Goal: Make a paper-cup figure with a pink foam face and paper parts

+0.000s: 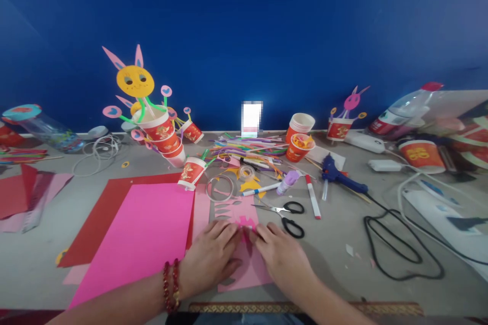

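My left hand (213,251), with a red bead bracelet (171,284) at the wrist, has its fingers curled around a small bright pink paper cutout (246,221). From the other side, my right hand (280,251) pinches the same cutout, and the fingertips of both hands nearly meet. The cutout's lower part is hidden by the fingers. Under the hands lies a light pink sheet (251,277) with cut-out holes near its top. Black-handled scissors (282,209) lie partly spread just beyond my right hand. A large bright pink sheet (141,233) is left of my left hand.
A red sheet (91,223) lies under the bright pink one. Beyond are tape rolls, pipe cleaners (247,147), a purple glue stick (288,183) and markers. Decorated paper cups (163,132) stand back left. To the right are a blue glue gun (339,175) and its looped black cord (404,277).
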Tool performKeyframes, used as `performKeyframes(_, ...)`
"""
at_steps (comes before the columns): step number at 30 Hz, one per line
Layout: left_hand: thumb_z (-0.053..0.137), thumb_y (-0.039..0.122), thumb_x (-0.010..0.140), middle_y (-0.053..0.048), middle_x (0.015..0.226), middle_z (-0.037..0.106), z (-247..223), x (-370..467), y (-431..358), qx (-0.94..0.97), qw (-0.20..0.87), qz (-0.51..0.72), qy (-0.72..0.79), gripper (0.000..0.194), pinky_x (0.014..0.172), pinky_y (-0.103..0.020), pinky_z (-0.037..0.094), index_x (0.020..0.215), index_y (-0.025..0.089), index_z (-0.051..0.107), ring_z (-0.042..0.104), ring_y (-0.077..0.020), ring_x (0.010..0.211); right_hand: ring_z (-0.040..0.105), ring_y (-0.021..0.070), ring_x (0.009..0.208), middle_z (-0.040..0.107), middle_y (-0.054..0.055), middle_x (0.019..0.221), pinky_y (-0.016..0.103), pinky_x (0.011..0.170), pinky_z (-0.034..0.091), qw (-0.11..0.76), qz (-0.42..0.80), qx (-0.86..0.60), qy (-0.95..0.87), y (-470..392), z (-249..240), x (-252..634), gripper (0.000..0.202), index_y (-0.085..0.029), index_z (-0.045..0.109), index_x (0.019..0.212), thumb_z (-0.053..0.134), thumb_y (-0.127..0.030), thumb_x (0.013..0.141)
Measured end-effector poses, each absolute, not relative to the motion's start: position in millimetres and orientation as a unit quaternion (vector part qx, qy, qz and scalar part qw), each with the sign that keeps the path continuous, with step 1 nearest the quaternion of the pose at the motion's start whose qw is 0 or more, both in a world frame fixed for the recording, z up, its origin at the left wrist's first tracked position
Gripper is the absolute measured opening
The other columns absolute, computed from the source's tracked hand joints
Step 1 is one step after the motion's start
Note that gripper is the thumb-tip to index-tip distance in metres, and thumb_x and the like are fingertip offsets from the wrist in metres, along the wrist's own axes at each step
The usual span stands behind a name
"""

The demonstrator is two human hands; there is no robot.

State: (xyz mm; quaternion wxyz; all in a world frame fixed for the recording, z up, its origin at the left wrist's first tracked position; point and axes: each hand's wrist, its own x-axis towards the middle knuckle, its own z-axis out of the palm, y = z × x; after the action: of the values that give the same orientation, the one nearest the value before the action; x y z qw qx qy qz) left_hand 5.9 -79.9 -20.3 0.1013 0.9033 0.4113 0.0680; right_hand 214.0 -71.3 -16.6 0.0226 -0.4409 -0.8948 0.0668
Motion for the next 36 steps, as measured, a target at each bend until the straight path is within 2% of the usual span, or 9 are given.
performKeyframes(5, 0.063, 0.034, 0.087, -0.009, 0.123, 0.058, -16.6, 5.7, -78.9, 0.902, 0.111, 0.071, 0.412, 0.049, 0.102, -0.046, 0.041, 0.131, 0.016, 0.048, 0.05, -0.0298, 0.114, 0.06, 0.0246, 0.086, 0.069, 0.007, 0.1, 0.034, 0.073, 0.05, 0.062, 0.076, -0.43, -0.897, -68.4, -23.8, 230.4, 0.039, -0.018, 0.065, 0.117, 0.056, -0.002, 0.083)
performKeyframes(11, 0.059, 0.02, 0.088, -0.008, 0.12, 0.059, -11.9, 2.5, -77.7, 0.887, 0.157, 0.13, 0.414, 0.03, 0.103, -0.041, 0.043, 0.117, 0.016, 0.054, 0.051, -0.0257, 0.113, 0.06, 0.0242, 0.095, 0.067, 0.01, 0.103, 0.036, 0.085, 0.05, 0.224, 0.136, -0.441, -0.858, -71.3, -27.3, 239.8, 0.032, -0.014, 0.063, 0.111, 0.044, -0.003, 0.087)
performKeyframes(13, 0.059, 0.019, 0.087, -0.009, 0.122, 0.057, -13.0, 2.3, -78.1, 0.88, 0.16, 0.146, 0.423, 0.03, 0.103, -0.041, 0.043, 0.117, 0.016, 0.053, 0.05, -0.0257, 0.114, 0.059, 0.0244, 0.097, 0.066, 0.01, 0.105, 0.037, 0.087, 0.05, 0.245, 0.145, -0.43, -0.857, -72.6, -26.6, 238.4, 0.03, -0.016, 0.064, 0.107, 0.044, -0.003, 0.088)
performKeyframes(20, 0.057, 0.017, 0.087, -0.009, 0.121, 0.057, -15.8, 3.7, -79.6, 0.878, 0.158, 0.157, 0.425, 0.03, 0.101, -0.042, 0.045, 0.117, 0.017, 0.053, 0.051, -0.0258, 0.112, 0.058, 0.0256, 0.1, 0.066, 0.007, 0.114, 0.038, 0.087, 0.051, 0.207, 0.111, -0.413, -0.88, -72.7, -23.8, 243.7, 0.029, -0.022, 0.068, 0.097, 0.055, -0.002, 0.08)
performKeyframes(25, 0.058, 0.015, 0.085, -0.009, 0.122, 0.057, -16.2, 3.5, -79.3, 0.881, 0.15, 0.164, 0.418, 0.033, 0.102, -0.042, 0.044, 0.117, 0.017, 0.053, 0.05, -0.0257, 0.114, 0.057, 0.0268, 0.106, 0.063, 0.005, 0.124, 0.039, 0.089, 0.05, 0.139, 0.097, -0.398, -0.902, -69.0, -23.7, 251.7, 0.044, -0.028, 0.064, 0.116, 0.061, -0.005, 0.078)
performKeyframes(28, 0.058, 0.014, 0.084, -0.008, 0.121, 0.058, -15.8, 3.9, -79.8, 0.877, 0.146, 0.169, 0.425, 0.031, 0.101, -0.042, 0.045, 0.115, 0.018, 0.054, 0.052, -0.0248, 0.112, 0.057, 0.0256, 0.105, 0.063, 0.004, 0.124, 0.039, 0.09, 0.049, 0.118, 0.085, -0.395, -0.907, -66.5, -20.9, 250.6, 0.049, -0.03, 0.06, 0.122, 0.061, -0.006, 0.079)
performKeyframes(33, 0.061, 0.022, 0.085, -0.008, 0.119, 0.06, -13.5, 5.2, -78.7, 0.862, 0.152, 0.208, 0.436, 0.023, 0.098, -0.039, 0.046, 0.107, 0.019, 0.054, 0.054, -0.0242, 0.11, 0.059, 0.0263, 0.103, 0.064, 0.005, 0.121, 0.037, 0.088, 0.05, 0.118, 0.081, -0.383, -0.913, -61.3, -15.1, 244.6, 0.045, -0.028, 0.062, 0.121, 0.062, -0.01, 0.079)
performKeyframes(36, 0.064, 0.033, 0.085, -0.01, 0.116, 0.062, -14.0, 9.1, -74.8, 0.855, 0.142, 0.239, 0.437, 0.031, 0.094, -0.04, 0.047, 0.109, 0.018, 0.051, 0.056, -0.0253, 0.107, 0.059, 0.0262, 0.103, 0.064, 0.005, 0.121, 0.038, 0.088, 0.05, 0.118, 0.083, -0.373, -0.916, -58.7, -14.4, 241.4, 0.038, -0.027, 0.062, 0.119, 0.059, -0.012, 0.084)
